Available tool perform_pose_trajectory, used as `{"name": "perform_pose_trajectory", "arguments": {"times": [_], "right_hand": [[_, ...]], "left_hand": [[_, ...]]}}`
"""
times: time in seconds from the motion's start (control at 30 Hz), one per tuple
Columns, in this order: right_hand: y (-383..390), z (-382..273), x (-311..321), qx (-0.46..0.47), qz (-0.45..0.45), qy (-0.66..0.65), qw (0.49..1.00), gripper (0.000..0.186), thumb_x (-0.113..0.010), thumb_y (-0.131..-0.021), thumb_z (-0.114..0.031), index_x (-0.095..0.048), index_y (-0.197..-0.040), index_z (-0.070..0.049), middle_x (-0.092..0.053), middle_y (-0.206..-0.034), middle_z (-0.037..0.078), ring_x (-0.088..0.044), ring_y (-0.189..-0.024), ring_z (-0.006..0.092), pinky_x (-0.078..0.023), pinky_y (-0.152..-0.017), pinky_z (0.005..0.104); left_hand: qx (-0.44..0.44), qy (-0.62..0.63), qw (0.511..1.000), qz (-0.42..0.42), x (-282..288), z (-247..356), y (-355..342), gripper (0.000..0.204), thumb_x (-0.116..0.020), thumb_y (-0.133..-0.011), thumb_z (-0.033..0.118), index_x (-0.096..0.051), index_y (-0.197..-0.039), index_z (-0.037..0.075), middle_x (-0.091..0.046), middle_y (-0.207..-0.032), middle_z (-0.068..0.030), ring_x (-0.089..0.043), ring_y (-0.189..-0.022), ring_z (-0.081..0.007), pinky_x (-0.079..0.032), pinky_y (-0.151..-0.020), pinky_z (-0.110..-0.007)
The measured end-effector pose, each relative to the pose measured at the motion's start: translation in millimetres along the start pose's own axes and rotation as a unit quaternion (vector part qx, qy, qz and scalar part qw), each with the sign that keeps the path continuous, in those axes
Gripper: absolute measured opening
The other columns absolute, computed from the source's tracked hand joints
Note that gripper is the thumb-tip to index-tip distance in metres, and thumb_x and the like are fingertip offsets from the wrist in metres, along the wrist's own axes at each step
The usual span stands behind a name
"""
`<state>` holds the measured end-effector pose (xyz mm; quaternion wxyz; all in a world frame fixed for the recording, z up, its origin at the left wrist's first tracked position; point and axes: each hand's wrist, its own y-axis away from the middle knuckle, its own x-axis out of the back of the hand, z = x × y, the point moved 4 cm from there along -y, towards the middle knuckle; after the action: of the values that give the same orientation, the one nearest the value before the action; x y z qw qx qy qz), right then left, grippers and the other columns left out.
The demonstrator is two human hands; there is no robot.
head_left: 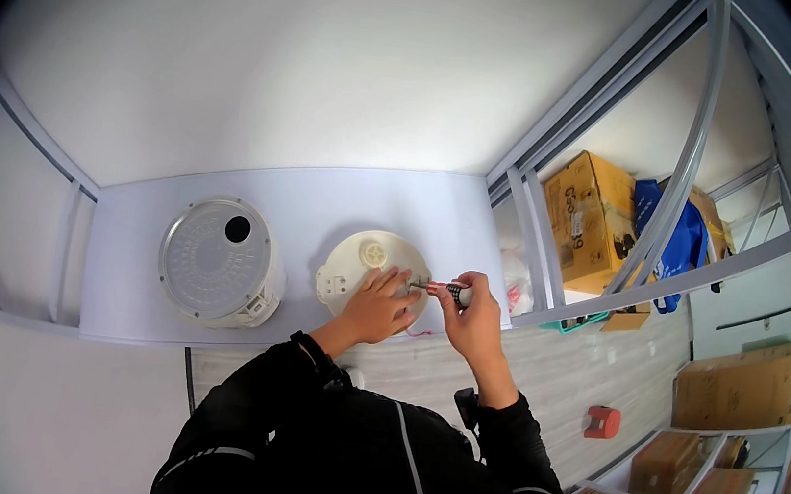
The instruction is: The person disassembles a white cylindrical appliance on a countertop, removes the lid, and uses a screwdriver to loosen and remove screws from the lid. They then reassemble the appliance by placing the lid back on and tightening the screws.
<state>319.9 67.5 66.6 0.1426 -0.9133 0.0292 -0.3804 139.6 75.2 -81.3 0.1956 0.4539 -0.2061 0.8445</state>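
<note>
A round cream-white plastic cover (342, 266) lies on the light table, with a small ring-shaped fitting (374, 254) raised from its surface. My left hand (375, 308) rests on the cover's near right part, fingers stretched out, their tips close to a screwdriver's metal shaft. In my right hand (474, 322) is the screwdriver (449, 291), its reddish, black and white handle wrapped by my fingers. Its shaft points left over the cover's right side; the tip's exact contact is too small to make out. A thin red wire (418, 334) shows at the cover's near edge.
Left on the table (127, 298) stands a white cylindrical appliance body (216, 260) with a grey metal disc and a black round hole. Metal frame posts (539, 240) border the table's right side. Beyond are a cardboard box (586, 221), a blue bag (682, 243) and a red stool (603, 423).
</note>
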Motion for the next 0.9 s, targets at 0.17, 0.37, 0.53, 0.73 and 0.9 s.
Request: {"name": "perform_pose_trajectory", "arguments": {"times": [0.17, 0.37, 0.53, 0.73, 0.9], "right_hand": [[1, 4, 1, 0.012, 0.005, 0.013, 1.000, 0.038, -0.081, -0.099, -0.025, -0.058, -0.114, 0.000, -0.072, -0.086, 0.015, -0.069, -0.066, 0.0275, -0.055, -0.064, 0.0373], [0, 4, 2, -0.006, -0.012, -0.018, 1.000, 0.036, -0.081, -0.099, -0.024, -0.058, -0.114, 0.000, -0.073, -0.086, 0.015, -0.070, -0.068, 0.0261, -0.056, -0.065, 0.0368], [1, 1, 2, 0.018, 0.003, -0.003, 1.000, 0.036, -0.081, -0.099, -0.023, -0.058, -0.114, 0.000, -0.073, -0.088, 0.016, -0.071, -0.069, 0.0264, -0.056, -0.066, 0.0365], [0, -2, 3, -0.013, -0.011, -0.009, 1.000, 0.037, -0.082, -0.098, -0.023, -0.058, -0.114, 0.000, -0.073, -0.088, 0.016, -0.072, -0.070, 0.0272, -0.056, -0.066, 0.0365], [-3, -4, 2, 0.017, -0.016, 0.014, 1.000, 0.039, -0.084, -0.095, -0.021, -0.058, -0.114, 0.000, -0.070, -0.095, 0.019, -0.071, -0.076, 0.0353, -0.056, -0.069, 0.0412]], "left_hand": [[0.005, 0.015, 1.000, -0.013, 0, 0, -1, 0.050, -0.060, -0.105, 0.045, -0.064, -0.151, 0.024, -0.038, -0.171, -0.0157, -0.032, -0.160, -0.0383, -0.016, -0.131, -0.060], [0.005, 0.020, 1.000, -0.007, 0, -1, -1, 0.050, -0.060, -0.105, 0.045, -0.065, -0.150, 0.025, -0.038, -0.171, -0.0154, -0.032, -0.161, -0.0377, -0.016, -0.131, -0.059], [0.001, 0.022, 1.000, 0.013, -1, 0, 1, 0.049, -0.061, -0.104, 0.045, -0.067, -0.148, 0.025, -0.040, -0.170, -0.0147, -0.034, -0.159, -0.0379, -0.018, -0.131, -0.059], [-0.008, 0.007, 1.000, 0.026, -1, 1, 2, 0.049, -0.063, -0.103, 0.043, -0.067, -0.147, 0.025, -0.041, -0.170, -0.0146, -0.035, -0.159, -0.0378, -0.021, -0.130, -0.060], [-0.017, 0.002, 0.999, 0.044, -1, 2, 2, 0.048, -0.063, -0.102, 0.042, -0.068, -0.147, 0.025, -0.044, -0.168, -0.0158, -0.037, -0.157, -0.0384, -0.022, -0.129, -0.060]]}}
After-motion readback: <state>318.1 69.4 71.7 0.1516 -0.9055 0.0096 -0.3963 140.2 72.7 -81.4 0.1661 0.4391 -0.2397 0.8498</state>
